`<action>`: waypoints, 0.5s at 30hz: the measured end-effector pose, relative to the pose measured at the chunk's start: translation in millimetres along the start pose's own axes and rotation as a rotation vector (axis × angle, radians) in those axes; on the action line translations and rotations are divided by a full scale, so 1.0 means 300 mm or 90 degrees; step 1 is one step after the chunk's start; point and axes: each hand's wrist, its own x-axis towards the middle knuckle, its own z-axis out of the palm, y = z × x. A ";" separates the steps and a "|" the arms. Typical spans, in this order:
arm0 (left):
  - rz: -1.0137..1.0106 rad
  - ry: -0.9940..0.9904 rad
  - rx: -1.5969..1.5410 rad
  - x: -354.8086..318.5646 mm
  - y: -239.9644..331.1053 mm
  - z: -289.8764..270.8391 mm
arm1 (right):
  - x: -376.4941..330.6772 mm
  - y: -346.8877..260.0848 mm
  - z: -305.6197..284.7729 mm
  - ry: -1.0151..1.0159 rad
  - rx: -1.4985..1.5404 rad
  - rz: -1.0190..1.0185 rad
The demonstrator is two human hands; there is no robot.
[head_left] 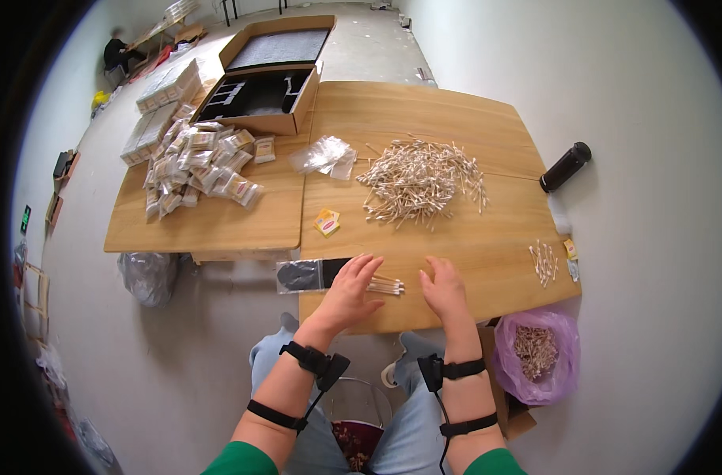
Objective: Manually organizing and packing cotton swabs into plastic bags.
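My left hand (348, 291) hovers over or rests on the table's near edge, its fingers stretched out and apart. Beside its fingertips lies a small row of cotton swabs (388, 286), partly hidden by the hand. To its left is a flat black piece in a clear plastic sleeve (301, 275), running under the fingers. My right hand (445, 290) is a short way right of the swabs, fingers spread and nothing in them. Farther out on the wooden table sits a large heap of loose cotton swabs (424, 180). Clear plastic bags (327, 157) lie left of the heap, and small yellow cards (327, 222) lie nearer me.
Packed swab bags (198, 166) pile up at the left, beside stacked white packs (151, 131) and an open cardboard case (258, 119). At right are a black bottle (565, 167), a few swabs (543, 264) and a purple bag of swabs (562, 372). Someone sits far back.
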 end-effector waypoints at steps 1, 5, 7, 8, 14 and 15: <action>0.002 -0.037 0.071 0.024 -0.006 0.013 | 0.030 0.038 0.021 0.094 -0.021 -0.047; -0.016 -0.105 0.156 0.081 -0.016 0.011 | 0.113 0.003 0.035 0.155 -0.049 -0.077; -0.012 -0.106 0.158 0.096 -0.031 0.025 | 0.149 -0.005 0.041 0.159 -0.138 -0.071; 0.006 -0.096 0.162 0.097 -0.031 0.028 | 0.161 -0.010 0.039 0.154 -0.137 -0.069; 0.027 -0.080 0.159 0.099 -0.047 0.041 | 0.216 -0.023 0.064 0.138 -0.236 -0.084; 0.026 -0.080 0.157 0.096 -0.049 0.043 | 0.217 -0.012 0.076 0.155 -0.232 -0.091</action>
